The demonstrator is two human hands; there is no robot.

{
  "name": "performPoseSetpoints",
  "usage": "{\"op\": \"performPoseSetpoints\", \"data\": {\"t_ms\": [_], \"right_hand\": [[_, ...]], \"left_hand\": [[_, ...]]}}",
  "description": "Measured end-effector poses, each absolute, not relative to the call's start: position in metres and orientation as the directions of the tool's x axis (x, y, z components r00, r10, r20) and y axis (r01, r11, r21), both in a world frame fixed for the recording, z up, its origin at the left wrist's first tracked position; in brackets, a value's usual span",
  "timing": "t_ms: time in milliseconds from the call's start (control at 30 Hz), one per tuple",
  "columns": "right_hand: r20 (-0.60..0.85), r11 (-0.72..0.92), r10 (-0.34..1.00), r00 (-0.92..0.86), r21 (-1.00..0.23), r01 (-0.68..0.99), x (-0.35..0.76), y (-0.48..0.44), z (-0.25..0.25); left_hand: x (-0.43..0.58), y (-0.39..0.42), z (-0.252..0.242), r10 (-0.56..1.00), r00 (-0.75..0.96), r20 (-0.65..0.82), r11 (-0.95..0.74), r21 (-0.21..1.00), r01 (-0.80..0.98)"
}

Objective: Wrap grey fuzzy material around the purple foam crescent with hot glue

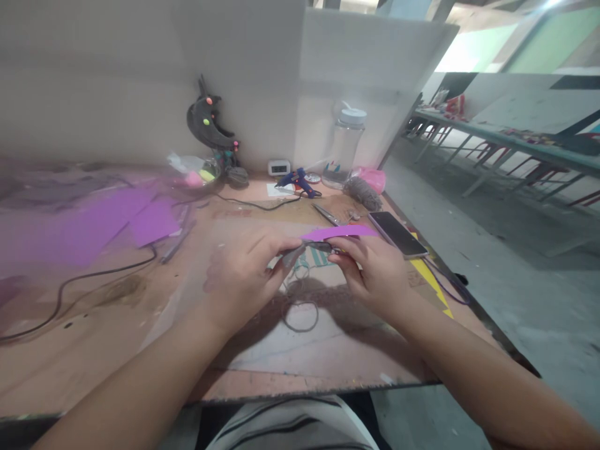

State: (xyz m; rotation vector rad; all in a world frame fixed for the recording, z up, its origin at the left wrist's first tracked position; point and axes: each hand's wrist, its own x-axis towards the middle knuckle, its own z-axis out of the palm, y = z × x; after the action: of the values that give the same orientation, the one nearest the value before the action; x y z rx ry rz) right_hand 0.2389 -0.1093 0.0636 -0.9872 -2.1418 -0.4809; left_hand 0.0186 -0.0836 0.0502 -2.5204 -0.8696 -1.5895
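Observation:
Over the middle of the table, my left hand (pixel 253 265) is closed, thumb and fingers pinching a small dark grey strip (pixel 294 255) that looks like fabric or felt. My right hand (pixel 377 272) grips the other end of this strip; its exact hold is partly hidden by the fingers. A narrow purple strip (pixel 344 232) stretches along the top of the dark piece and passes behind my right fingers. Whether it is joined to the dark piece I cannot tell. Below the hands, a thin grey cord (pixel 300 330) lies looped on a translucent sheet (pixel 262 356).
Purple sheets (pixel 103 225) and a pen (pixel 175 244) lie left. Behind are a blue glue gun (pixel 300 181), scissors (pixel 325 214), a small digital clock (pixel 279 167), a bottle (pixel 347 147) and grey yarn (pixel 363 192). A phone (pixel 398 234) rests right, near the table edge.

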Motion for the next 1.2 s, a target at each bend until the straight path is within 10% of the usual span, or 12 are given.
{"op": "performPoseSetpoints", "data": {"t_ms": [233,1200], "right_hand": [[0.736,0.642,0.555,-0.387,-0.084,0.762,0.2386,-0.1104,0.0674],[0.736,0.636,0.473,-0.483,0.094,0.766,0.2434,-0.1032,0.0651]], "left_hand": [[0.0212,-0.0850,0.0528,0.463,0.287,0.839,-0.819,0.282,0.500],[0.0206,-0.0828,0.0568,0.568,0.331,0.753,-0.796,0.402,0.452]]}}
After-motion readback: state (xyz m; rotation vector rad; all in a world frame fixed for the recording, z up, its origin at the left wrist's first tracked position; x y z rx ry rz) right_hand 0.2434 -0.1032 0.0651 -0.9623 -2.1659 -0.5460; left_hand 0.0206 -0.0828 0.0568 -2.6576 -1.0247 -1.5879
